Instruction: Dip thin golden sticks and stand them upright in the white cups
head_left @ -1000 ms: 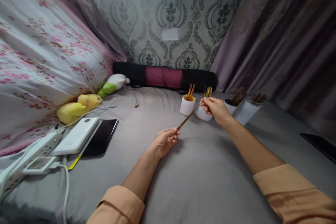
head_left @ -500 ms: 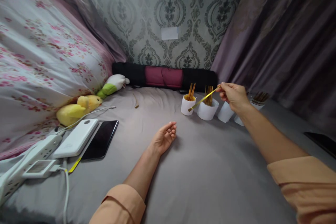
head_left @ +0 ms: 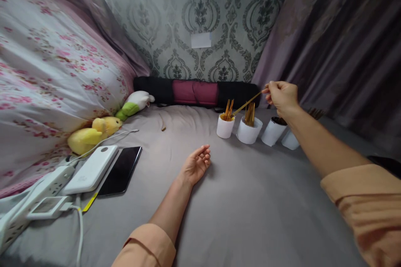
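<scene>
My right hand (head_left: pixel 282 96) pinches the upper end of a thin, flat yellow-brown stick (head_left: pixel 249 102) between thumb and fingertips. It slants down to the left, its lower end at the rim of a white cup (head_left: pixel 225 128) with several similar sticks (head_left: pixel 229 108) standing in it. Beside this, a wider white cup (head_left: pixel 249 132) also contains sticks. Below my right hand are a white cup with a dark rim (head_left: pixel 273 134) and another white cup (head_left: pixel 290 139), partly hidden by my forearm. My left hand (head_left: pixel 196 163) rests on the grey sheet, fingers loosely curled around nothing.
A small bent, stick-like piece (head_left: pixel 163 123) lies on the grey sheet (head_left: pixel 250 208). Leftward are a black phone (head_left: pixel 120 171), white power bank (head_left: pixel 90 169), power strip (head_left: pixel 34 200), cables and plush toys (head_left: pixel 94 133). A black-and-maroon roll (head_left: pixel 194 91) lies along the wall.
My right hand has risen with the stick. The stick's lower end has moved from in front of the cups up to the leftmost cup's rim. My left hand stays put.
</scene>
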A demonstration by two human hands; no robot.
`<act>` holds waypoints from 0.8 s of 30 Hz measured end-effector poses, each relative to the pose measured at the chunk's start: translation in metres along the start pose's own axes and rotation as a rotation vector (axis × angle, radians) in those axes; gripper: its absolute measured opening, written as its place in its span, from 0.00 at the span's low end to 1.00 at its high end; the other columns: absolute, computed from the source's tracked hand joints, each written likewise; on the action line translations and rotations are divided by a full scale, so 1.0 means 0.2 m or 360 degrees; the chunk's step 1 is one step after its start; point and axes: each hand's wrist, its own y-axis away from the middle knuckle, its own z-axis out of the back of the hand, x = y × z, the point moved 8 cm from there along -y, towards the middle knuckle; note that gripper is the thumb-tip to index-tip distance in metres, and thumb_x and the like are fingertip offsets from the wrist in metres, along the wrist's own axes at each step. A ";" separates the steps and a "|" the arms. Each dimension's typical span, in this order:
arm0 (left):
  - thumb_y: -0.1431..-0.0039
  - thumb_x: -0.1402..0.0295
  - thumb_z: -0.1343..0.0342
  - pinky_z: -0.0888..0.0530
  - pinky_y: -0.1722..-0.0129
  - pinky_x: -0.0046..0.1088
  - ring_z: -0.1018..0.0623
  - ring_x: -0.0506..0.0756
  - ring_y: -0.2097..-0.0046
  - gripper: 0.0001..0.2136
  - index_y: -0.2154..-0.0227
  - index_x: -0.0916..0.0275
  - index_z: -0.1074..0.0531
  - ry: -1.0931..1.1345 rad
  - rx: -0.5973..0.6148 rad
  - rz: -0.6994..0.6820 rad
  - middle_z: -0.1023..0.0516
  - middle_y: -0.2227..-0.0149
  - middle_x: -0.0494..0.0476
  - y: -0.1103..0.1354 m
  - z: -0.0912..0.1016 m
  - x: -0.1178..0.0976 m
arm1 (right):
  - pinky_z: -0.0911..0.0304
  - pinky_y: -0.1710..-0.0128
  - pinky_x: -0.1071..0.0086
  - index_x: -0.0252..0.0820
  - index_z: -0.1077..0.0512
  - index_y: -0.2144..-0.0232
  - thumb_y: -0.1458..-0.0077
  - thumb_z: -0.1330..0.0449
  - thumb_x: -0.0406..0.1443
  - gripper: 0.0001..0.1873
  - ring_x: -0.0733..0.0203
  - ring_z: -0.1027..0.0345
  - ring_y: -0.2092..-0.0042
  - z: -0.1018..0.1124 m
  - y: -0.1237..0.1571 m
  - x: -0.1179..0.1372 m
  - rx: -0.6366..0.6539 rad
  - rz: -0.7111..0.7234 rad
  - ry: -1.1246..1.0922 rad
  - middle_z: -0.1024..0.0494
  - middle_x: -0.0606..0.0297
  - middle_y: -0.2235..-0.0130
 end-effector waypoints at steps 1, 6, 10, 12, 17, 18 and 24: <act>0.48 0.74 0.47 0.35 0.79 0.17 0.31 0.43 0.76 0.05 0.67 0.69 0.30 0.0002 -0.0004 0.0002 0.30 0.73 0.53 0.00 0.00 0.00 | 0.52 0.89 0.81 0.38 0.33 0.76 0.48 0.45 0.43 0.14 0.74 0.45 0.84 -0.01 -0.01 0.01 0.0011 0.0039 0.0022 0.30 0.66 0.79; 0.48 0.74 0.47 0.35 0.79 0.17 0.31 0.43 0.75 0.05 0.67 0.69 0.30 0.0005 -0.0003 0.0000 0.30 0.73 0.53 0.00 0.01 0.00 | 0.51 0.88 0.80 0.36 0.32 0.74 0.49 0.45 0.45 0.15 0.74 0.44 0.84 -0.10 -0.01 0.03 0.0109 0.0208 0.0131 0.29 0.65 0.79; 0.48 0.74 0.47 0.35 0.79 0.17 0.31 0.43 0.75 0.06 0.67 0.69 0.30 0.0014 0.0010 -0.0004 0.30 0.73 0.53 0.00 0.00 0.00 | 0.49 0.87 0.79 0.37 0.32 0.72 0.49 0.45 0.45 0.16 0.73 0.42 0.83 -0.16 -0.02 0.03 0.0153 0.0303 0.0167 0.29 0.65 0.79; 0.48 0.74 0.47 0.35 0.79 0.17 0.32 0.43 0.75 0.05 0.67 0.69 0.30 0.0012 0.0002 -0.0002 0.30 0.73 0.53 0.00 0.00 0.00 | 0.49 0.86 0.79 0.37 0.32 0.73 0.49 0.46 0.46 0.16 0.73 0.42 0.83 -0.18 -0.04 0.03 0.0152 0.0324 0.0196 0.28 0.65 0.78; 0.47 0.75 0.47 0.35 0.79 0.17 0.32 0.44 0.76 0.05 0.67 0.69 0.30 0.0022 -0.0029 0.0012 0.30 0.74 0.53 0.00 0.00 0.00 | 0.47 0.84 0.79 0.36 0.31 0.72 0.47 0.48 0.45 0.17 0.72 0.40 0.82 -0.21 -0.09 0.02 0.0134 0.0382 0.0288 0.27 0.64 0.76; 0.47 0.75 0.47 0.35 0.79 0.17 0.32 0.44 0.76 0.05 0.67 0.69 0.30 0.0024 -0.0027 0.0013 0.30 0.73 0.53 0.00 0.00 0.00 | 0.47 0.84 0.79 0.36 0.31 0.72 0.47 0.48 0.45 0.16 0.72 0.40 0.82 -0.22 -0.09 0.01 0.0153 0.0385 0.0318 0.26 0.64 0.76; 0.48 0.75 0.46 0.35 0.79 0.17 0.31 0.44 0.76 0.06 0.66 0.69 0.31 0.0025 -0.0012 0.0005 0.30 0.73 0.53 -0.01 0.00 0.00 | 0.44 0.82 0.79 0.36 0.30 0.72 0.47 0.48 0.41 0.13 0.73 0.39 0.82 -0.32 -0.05 -0.07 0.0402 0.0324 0.0539 0.25 0.64 0.76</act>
